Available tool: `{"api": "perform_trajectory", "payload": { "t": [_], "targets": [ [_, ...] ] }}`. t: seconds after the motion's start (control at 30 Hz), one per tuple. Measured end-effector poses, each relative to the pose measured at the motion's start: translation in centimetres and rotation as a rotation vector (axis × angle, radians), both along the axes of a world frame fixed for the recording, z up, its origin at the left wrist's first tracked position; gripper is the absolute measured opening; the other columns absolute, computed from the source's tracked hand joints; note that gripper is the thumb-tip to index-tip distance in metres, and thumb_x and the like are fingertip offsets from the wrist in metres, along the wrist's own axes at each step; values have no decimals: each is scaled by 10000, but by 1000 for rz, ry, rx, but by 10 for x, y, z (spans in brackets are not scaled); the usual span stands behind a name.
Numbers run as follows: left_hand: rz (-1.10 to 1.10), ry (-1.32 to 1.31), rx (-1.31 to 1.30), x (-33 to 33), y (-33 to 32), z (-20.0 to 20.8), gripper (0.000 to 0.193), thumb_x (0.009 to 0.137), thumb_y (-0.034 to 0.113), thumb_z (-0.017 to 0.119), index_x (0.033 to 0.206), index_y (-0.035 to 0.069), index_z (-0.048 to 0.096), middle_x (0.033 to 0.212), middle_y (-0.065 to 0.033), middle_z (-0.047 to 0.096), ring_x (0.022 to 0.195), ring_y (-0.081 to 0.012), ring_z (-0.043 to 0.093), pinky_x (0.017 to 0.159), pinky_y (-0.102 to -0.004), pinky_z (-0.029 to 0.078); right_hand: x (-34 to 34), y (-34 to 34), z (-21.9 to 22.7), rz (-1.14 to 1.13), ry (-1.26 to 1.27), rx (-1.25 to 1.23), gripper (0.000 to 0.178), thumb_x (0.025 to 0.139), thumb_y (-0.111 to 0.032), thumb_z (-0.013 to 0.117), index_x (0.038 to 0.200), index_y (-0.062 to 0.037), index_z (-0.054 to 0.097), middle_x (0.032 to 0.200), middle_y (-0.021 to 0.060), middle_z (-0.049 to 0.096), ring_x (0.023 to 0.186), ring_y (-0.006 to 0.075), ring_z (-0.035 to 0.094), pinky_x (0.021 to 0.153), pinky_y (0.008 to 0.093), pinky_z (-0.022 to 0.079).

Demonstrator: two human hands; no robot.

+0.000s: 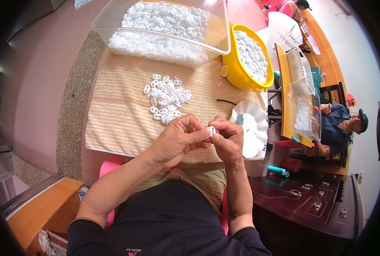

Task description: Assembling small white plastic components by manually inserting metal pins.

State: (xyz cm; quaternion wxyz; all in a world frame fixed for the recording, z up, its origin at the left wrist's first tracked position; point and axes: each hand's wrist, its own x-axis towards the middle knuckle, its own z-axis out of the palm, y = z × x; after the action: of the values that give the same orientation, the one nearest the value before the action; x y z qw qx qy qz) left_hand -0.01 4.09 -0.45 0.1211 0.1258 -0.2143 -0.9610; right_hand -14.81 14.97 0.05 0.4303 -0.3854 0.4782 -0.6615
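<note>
In the head view, the left hand (pixel 179 138) and the right hand (pixel 227 138) met above the near part of a striped towel (pixel 113 115), and the grip of each was closed, thumb against fingers, on the same small white piece (pixel 212 131) between them. Just beyond, slightly left, a loose pile of white two-holed pieces (pixel 168 98) lay on the towel. At the far side stood a clear bin (pixel 223 42) heaped with white pieces, with a yellow tub (pixel 236 77), also filled with white pieces, to its right. A white scalloped dish (pixel 256 146) holding small greyish bits lay near the right edge, and a thin dark strip (pixel 226 101) lay just beyond it, to its left.
</note>
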Motion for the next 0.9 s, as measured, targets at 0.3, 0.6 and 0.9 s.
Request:
{"api": "perform_trajectory", "payload": {
  "t": [0.3, 0.6, 0.9],
  "targets": [
    [22, 23, -3, 2, 5, 1, 73, 892, 69, 637, 839, 69, 587, 898, -65, 662, 785, -141, 646, 732, -266, 562, 3, 3, 7, -20, 84, -7, 284, 790, -58, 742, 1053, 18, 667, 869, 60, 589, 755, 123, 553, 657, 222, 452],
    [30, 46, -29, 2, 9, 1, 73, 895, 62, 631, 833, 75, 593, 897, -67, 665, 808, -141, 647, 736, -270, 567, 2, 4, 14, -19, 251, -7, 274, 787, -40, 737, 1046, 14, 670, 857, 53, 588, 735, 107, 529, 627, 210, 416],
    [12, 5, 3, -2, 3, 0, 52, 889, 88, 651, 899, 44, 625, 870, -58, 659, 787, -130, 642, 729, -253, 561, 3, 3, 13, -66, 144, 106, 250, 777, 66, 661, 1024, 27, 657, 858, -4, 573, 791, 55, 535, 696, 200, 451]
  ]
}}
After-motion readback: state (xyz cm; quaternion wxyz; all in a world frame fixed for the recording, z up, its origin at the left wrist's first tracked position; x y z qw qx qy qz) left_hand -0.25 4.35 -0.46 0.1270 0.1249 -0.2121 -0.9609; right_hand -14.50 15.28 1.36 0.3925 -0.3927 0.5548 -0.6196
